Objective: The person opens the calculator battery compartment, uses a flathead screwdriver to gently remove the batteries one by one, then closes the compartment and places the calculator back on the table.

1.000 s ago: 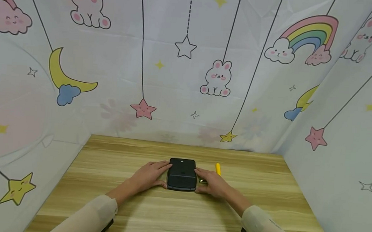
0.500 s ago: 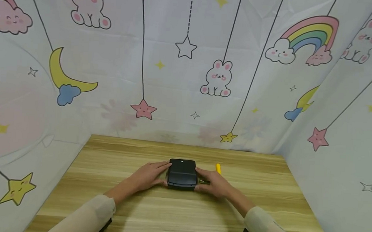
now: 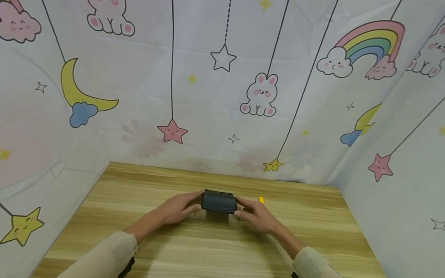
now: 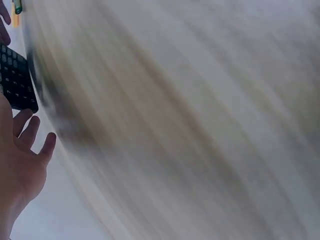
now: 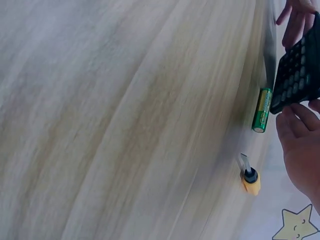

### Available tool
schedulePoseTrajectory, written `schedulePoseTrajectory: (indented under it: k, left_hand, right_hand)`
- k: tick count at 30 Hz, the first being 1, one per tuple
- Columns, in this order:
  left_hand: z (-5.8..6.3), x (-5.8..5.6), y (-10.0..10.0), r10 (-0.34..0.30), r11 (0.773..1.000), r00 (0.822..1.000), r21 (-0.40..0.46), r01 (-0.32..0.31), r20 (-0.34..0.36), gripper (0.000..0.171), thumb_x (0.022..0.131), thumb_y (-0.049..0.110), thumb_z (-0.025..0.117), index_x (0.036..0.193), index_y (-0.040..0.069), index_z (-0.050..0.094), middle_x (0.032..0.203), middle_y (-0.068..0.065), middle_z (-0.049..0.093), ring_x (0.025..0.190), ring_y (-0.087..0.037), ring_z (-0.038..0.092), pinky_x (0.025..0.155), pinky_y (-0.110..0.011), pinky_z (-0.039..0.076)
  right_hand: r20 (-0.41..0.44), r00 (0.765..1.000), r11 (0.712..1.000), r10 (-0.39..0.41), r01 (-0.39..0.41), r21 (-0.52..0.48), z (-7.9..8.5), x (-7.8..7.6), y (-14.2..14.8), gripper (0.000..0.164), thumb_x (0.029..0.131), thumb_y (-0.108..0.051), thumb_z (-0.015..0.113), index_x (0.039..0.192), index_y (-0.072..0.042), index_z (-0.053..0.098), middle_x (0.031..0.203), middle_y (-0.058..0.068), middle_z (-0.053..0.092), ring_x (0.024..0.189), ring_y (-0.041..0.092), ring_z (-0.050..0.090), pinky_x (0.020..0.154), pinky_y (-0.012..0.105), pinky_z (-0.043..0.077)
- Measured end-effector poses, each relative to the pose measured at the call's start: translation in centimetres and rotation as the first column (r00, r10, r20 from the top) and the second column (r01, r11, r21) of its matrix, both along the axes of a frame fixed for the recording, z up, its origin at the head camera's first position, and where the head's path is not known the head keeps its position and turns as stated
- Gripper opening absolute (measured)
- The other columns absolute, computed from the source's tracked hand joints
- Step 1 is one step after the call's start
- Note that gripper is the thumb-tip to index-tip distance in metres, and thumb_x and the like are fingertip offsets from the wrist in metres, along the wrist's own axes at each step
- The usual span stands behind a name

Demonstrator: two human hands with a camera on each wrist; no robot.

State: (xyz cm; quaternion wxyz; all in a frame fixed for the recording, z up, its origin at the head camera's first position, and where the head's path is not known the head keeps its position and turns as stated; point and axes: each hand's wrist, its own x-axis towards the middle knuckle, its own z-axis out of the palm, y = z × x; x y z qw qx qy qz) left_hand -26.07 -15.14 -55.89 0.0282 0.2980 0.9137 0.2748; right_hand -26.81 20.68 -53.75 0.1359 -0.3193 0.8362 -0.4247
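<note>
Both hands hold a black calculator (image 3: 219, 202) by its two short sides near the middle of the table. It is tilted up, with its back edge towards the head camera and a dark shadow below it. My left hand (image 3: 176, 208) grips the left side between thumb and fingers, while my right hand (image 3: 258, 216) does the same on the right. Rows of keys show on the calculator (image 5: 296, 72) in the right wrist view, and part of them in the left wrist view.
A green battery (image 5: 262, 111) lies on the wooden table (image 3: 209, 256), right of the calculator. Beyond it is a screwdriver (image 5: 251, 177) with a yellow handle, partly hidden by the right hand in the head view. A patterned cloth (image 3: 142, 88) rises behind the table.
The calculator lay back-up on the table; both hands have lifted and tipped it, so its near edge has risen and its back now looks much narrower.
</note>
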Motion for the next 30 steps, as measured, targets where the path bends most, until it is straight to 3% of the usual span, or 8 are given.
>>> schedulePoseTrajectory:
  k: [6,12,19,25,30]
  left_hand:
    - [0.6,-0.2,0.2,0.052,0.986,0.994,0.153,-0.066,0.094,0.064,0.113,0.053,0.043,0.166,0.016,0.040,0.162,-0.007,0.048,0.148,-0.034,0.047,0.118,-0.055,0.039]
    - [1.3,0.1,0.6,0.107,0.959,0.983,0.245,-0.141,0.148,0.061,0.112,0.054,0.044,0.164,0.023,0.043,0.162,-0.002,0.048,0.147,-0.033,0.048,0.116,-0.056,0.041]
    - [1.7,0.3,1.1,0.136,0.941,0.974,0.283,-0.184,0.179,0.057,0.113,0.051,0.043,0.164,0.025,0.044,0.163,-0.003,0.047,0.146,-0.033,0.049,0.113,-0.054,0.045]
    - [2.2,0.6,1.6,0.153,0.932,0.971,0.299,-0.204,0.185,0.058,0.113,0.054,0.041,0.164,0.025,0.044,0.161,-0.003,0.050,0.145,-0.030,0.051,0.113,-0.052,0.047]
    - [2.7,0.7,2.1,0.165,0.918,0.971,0.333,-0.215,0.170,0.058,0.114,0.052,0.041,0.163,0.023,0.045,0.159,-0.006,0.052,0.143,-0.031,0.054,0.111,-0.052,0.048]
  right_hand:
    - [0.014,1.000,0.998,-0.021,0.022,-0.066,0.0,0.0,-0.5,0.063,0.112,-0.029,0.057,0.163,0.002,0.036,0.164,0.017,0.043,0.150,0.032,0.044,0.117,0.046,0.042]
    - [0.030,0.996,0.987,-0.080,0.084,-0.135,0.1,0.3,-1.2,0.059,0.114,-0.026,0.054,0.162,0.002,0.037,0.159,0.022,0.048,0.147,0.036,0.048,0.115,0.047,0.044]
    - [0.040,0.988,0.969,-0.150,0.155,-0.192,0.9,0.9,-1.6,0.054,0.114,-0.026,0.054,0.160,-0.001,0.043,0.157,0.022,0.050,0.143,0.036,0.052,0.113,0.046,0.046]
    - [-0.002,0.977,0.961,-0.214,0.211,-0.177,1.0,0.7,-1.5,0.053,0.114,-0.034,0.052,0.161,-0.011,0.047,0.157,0.012,0.054,0.141,0.029,0.056,0.113,0.046,0.046]
    - [-0.014,0.970,0.953,-0.242,0.235,-0.189,1.5,0.8,-1.6,0.053,0.114,-0.034,0.051,0.161,-0.009,0.046,0.160,0.013,0.051,0.143,0.031,0.054,0.114,0.050,0.045]
